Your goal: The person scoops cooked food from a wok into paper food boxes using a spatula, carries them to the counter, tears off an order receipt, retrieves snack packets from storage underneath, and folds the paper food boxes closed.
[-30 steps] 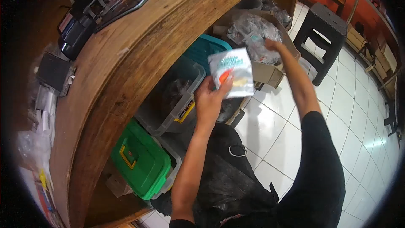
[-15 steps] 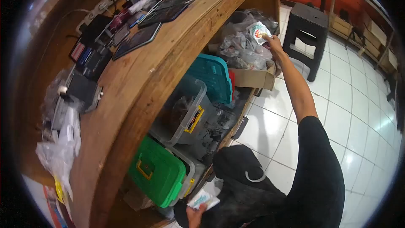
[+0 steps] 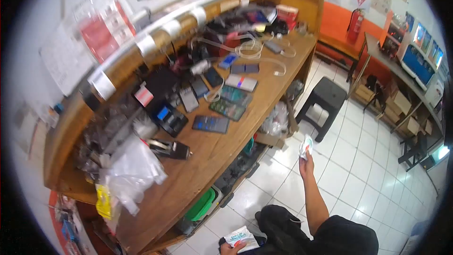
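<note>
At the bottom edge, my left hand [image 3: 232,249] is closed on a white packet [image 3: 241,239] with green lettering and a red mark. My right hand [image 3: 307,163] is stretched out over the tiled floor, gripping a second white packet [image 3: 306,146] by its lower end. That packet is upright, in front of the black stool [image 3: 323,97]. Behind it, under the desk, a cardboard box [image 3: 272,140] holds clear plastic bags [image 3: 276,120].
Several phones, such as one dark phone [image 3: 210,124], and cables lie on the wooden desk [image 3: 188,179]. Beneath it is a green lid [image 3: 201,204]. A crumpled plastic bag [image 3: 132,170] hangs near the desk's left end. Shelving with boxes [image 3: 398,103] stands at right.
The view has lifted to show the desk top. My right hand has come away from the bags with its packet. My left hand stays low, holding the other packet.
</note>
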Available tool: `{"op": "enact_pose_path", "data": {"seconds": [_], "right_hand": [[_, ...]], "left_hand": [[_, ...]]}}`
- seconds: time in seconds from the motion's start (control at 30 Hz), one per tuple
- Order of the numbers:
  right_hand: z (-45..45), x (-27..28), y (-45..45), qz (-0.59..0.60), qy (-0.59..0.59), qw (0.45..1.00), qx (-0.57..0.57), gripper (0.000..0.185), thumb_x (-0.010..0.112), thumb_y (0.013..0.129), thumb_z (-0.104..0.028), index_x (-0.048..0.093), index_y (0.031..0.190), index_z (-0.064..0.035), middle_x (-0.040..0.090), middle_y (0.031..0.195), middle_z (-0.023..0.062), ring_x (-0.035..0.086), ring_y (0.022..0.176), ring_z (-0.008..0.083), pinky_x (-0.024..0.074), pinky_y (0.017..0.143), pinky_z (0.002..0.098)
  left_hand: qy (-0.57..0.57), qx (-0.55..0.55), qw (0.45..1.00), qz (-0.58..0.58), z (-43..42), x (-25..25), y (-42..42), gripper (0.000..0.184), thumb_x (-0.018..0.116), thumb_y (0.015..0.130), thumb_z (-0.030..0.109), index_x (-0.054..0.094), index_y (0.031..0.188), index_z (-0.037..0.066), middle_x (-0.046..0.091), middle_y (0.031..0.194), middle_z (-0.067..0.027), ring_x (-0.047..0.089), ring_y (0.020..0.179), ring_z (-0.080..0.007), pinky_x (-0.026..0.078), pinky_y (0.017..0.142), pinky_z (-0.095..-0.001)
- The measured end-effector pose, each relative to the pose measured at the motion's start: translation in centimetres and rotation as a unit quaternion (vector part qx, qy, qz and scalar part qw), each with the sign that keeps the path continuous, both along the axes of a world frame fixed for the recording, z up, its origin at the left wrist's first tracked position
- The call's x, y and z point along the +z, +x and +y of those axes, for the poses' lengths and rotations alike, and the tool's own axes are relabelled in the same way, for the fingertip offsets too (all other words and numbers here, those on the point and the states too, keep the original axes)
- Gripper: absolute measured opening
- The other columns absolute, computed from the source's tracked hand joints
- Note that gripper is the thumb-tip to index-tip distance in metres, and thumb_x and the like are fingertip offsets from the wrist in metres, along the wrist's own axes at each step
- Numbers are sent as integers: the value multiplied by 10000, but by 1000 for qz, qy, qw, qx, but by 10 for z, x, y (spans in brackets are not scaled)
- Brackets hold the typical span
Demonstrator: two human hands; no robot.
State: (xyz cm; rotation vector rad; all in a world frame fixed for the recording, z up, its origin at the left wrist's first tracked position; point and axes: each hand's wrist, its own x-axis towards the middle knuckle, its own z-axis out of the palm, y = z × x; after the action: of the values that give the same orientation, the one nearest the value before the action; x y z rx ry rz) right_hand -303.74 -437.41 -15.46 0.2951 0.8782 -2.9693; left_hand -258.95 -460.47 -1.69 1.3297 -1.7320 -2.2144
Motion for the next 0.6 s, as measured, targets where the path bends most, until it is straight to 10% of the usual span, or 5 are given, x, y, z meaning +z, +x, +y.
{"op": "enact_pose_path", "data": {"seconds": [0.07, 0.2, 0.4, 0.6], "right_hand": [[36, 92, 13, -32, 124, 992, -11, 489, 665, 896, -103, 453, 1337, -89, 585, 1241, 86, 611, 1040, 229, 551, 787, 330], [125, 258, -29, -36, 375, 917, -128, 630, 669, 863, -43, 280, 1353, -116, 576, 904, 59, 539, 620, 129, 491, 551, 271], [238, 445, -59, 147, 353, 912, -148, 555, 613, 955, -206, 243, 1354, -95, 614, 968, 155, 600, 551, 157, 472, 461, 236], [327, 462, -36, 246, 436, 864, -56, 252, 514, 1008, -190, 507, 1206, -36, 578, 1087, 123, 655, 765, 183, 580, 644, 291]], "left_hand": [[18, -49, 997, -63, 12, 110, -36, 524, 820, 763, 135, 560, 1188, -26, 623, 1073, -121, 580, 930, -157, 497, 747, -300], [-72, -74, 990, 97, 33, 183, -53, 412, 744, 814, 40, 561, 1173, -44, 647, 1105, -91, 621, 989, -152, 500, 895, -310], [12, 63, 979, 196, 124, 251, -128, 331, 609, 952, 189, 571, 1205, -22, 646, 1108, -72, 622, 950, -138, 489, 865, -284], [-81, -38, 968, 233, 284, 309, -272, 331, 668, 909, 144, 590, 1182, -27, 645, 1117, -69, 604, 992, -127, 464, 896, -265]]}}
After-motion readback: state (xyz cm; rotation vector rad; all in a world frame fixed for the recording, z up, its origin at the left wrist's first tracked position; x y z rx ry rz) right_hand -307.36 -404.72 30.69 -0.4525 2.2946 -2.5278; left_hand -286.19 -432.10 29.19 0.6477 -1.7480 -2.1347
